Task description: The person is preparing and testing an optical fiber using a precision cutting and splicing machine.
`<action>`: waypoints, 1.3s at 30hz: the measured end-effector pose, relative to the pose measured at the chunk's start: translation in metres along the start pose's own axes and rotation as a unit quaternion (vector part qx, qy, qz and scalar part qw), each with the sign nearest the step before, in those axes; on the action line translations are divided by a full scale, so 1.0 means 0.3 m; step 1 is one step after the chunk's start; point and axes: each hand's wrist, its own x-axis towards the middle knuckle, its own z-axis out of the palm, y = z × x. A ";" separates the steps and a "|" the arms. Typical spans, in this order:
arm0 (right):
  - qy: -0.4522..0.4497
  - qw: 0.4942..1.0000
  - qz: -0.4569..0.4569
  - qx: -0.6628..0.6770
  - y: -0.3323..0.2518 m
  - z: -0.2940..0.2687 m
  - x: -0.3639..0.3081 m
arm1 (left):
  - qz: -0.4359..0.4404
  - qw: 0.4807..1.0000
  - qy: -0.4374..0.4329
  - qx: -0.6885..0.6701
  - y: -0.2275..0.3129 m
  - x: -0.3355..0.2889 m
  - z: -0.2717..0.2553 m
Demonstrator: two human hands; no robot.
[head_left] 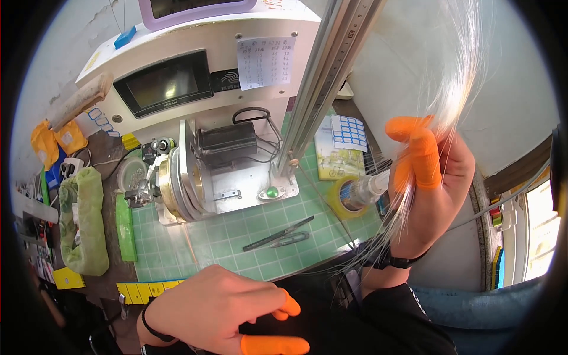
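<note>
My right hand (438, 183), raised at the right, is closed around a bundle of fine, pale, shiny strands (455, 92). The strands fan up above the fist, and loose ends trail below it toward my wrist. Orange finger cots cover the thumb and forefinger on that hand. Low in the middle, my left hand (207, 307) hovers near the table's front edge. Its orange-capped thumb and forefinger are apart, with nothing seen between them. A pair of black tweezers (278, 235) lies on the green tiled tabletop (225, 260) beyond my left hand.
A white machine with a dark screen (163, 83), a black motor (228, 144) and round metal discs (177, 183) stands behind. A metal upright (328, 71) rises beside it. A tape roll (346, 198) holds a clear bottle near my right hand. A green cloth-covered tray (94, 225) sits left.
</note>
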 end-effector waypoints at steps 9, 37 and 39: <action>0.014 0.998 -0.034 0.059 0.057 0.003 -0.001 | -0.142 0.959 0.140 -0.202 -0.038 0.032 0.059; 0.081 0.995 -0.058 0.028 0.059 0.029 0.017 | -0.025 0.954 0.282 -0.094 -0.090 -0.071 0.116; 0.080 0.994 -0.058 0.052 0.053 0.044 0.011 | -0.048 0.967 0.212 -0.133 -0.096 -0.030 0.133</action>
